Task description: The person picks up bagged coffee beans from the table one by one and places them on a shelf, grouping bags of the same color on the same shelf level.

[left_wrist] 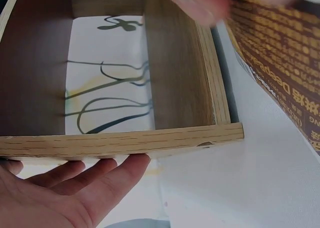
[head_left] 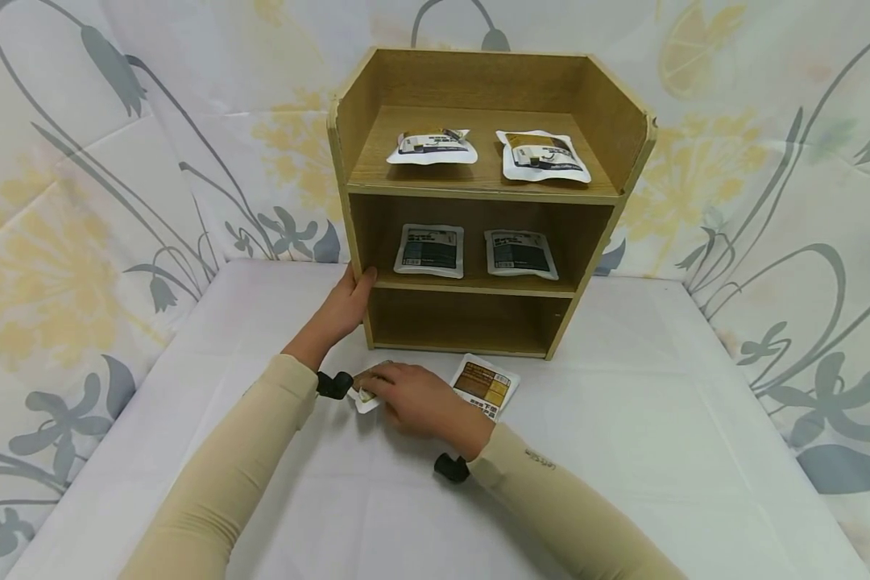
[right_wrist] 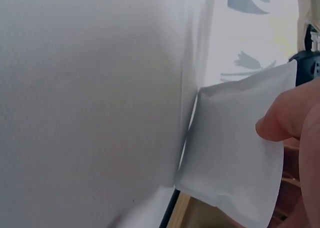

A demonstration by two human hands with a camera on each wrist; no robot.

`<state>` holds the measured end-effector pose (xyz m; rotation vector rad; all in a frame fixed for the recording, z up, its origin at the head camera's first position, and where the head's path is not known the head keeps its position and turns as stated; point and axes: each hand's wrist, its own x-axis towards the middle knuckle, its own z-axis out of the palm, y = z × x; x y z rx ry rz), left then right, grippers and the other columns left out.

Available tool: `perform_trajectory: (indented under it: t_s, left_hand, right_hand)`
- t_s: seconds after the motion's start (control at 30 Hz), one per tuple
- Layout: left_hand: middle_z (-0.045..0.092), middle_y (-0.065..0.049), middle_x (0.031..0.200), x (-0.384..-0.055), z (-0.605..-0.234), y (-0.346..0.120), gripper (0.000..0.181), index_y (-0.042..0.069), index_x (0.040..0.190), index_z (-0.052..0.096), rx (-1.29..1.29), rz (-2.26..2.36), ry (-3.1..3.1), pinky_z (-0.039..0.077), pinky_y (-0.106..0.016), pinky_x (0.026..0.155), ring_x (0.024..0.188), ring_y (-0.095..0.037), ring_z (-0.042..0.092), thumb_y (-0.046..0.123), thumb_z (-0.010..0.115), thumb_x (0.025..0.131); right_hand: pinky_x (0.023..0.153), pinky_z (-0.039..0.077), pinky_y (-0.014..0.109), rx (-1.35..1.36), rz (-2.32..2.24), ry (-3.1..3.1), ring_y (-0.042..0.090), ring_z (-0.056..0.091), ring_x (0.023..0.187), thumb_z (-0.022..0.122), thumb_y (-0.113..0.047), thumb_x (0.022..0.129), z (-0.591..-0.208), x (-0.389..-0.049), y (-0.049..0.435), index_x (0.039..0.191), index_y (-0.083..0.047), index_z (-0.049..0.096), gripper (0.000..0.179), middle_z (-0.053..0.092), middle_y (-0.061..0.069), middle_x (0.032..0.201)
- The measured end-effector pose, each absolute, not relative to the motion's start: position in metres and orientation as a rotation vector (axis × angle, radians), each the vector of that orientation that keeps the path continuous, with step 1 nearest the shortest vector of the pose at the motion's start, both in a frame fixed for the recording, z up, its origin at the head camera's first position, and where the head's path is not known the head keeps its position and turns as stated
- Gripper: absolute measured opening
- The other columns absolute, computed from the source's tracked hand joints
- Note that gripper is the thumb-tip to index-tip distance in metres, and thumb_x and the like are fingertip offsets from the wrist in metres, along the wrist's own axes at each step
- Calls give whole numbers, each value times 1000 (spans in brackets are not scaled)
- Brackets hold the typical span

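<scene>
My left hand point(head_left: 339, 306) grips the left side panel of a small wooden shelf point(head_left: 471, 350). In the left wrist view its fingers point(left_wrist: 120, 180) lie along the panel's outer face; the thumb is not clear there. My right hand point(head_left: 416, 403) pinches a white pouch point(head_left: 365, 400) just above the table, in front of the shelf's lower left corner. The pouch's brown printed face point(left_wrist: 282, 63) shows in the left wrist view, its plain white back point(right_wrist: 235, 143) in the right wrist view. Another brown-labelled pouch point(head_left: 487, 383) lies on the table, partly behind the right hand.
Two brown-and-white pouches, a left one point(head_left: 433, 147) and a right one point(head_left: 544, 156), lie on the top shelf. Two dark-labelled pouches point(head_left: 429, 251) point(head_left: 519, 254) are on the middle shelf. A white cloth point(head_left: 660, 451) covers the table, and floral fabric point(head_left: 732, 161) hangs around it.
</scene>
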<state>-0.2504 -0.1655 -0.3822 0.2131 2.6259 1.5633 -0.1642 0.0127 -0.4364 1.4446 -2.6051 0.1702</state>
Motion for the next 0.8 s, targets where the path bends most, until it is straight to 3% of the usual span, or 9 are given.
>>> perform_trajectory:
  t_s: [0.17,0.43,0.8]
  left_hand:
    - [31,-19,153,-251,-384,-167,69,18,157,4,219,1555,2648,37,-56,108,135,-39,42,55,21,102]
    - [31,-20,153,-249,-383,-166,67,17,157,5,214,1537,2671,36,-55,110,135,-38,42,54,21,103]
    - [31,-20,153,-249,-382,-165,66,19,157,4,220,1553,2645,36,-56,109,136,-41,41,53,21,103]
  right_hand:
    - [98,48,29,1437,245,-2529,13,60,117,59,-7,91,-433,-167,18,128,-20,62,40,62,-6,128]
    - [91,52,26,1392,275,-2433,11,66,104,65,-10,89,-427,-169,28,112,-15,68,24,69,-5,111]
    - [88,52,26,1361,332,-2316,11,67,99,68,-10,89,-416,-175,40,109,-14,71,21,71,-5,106]
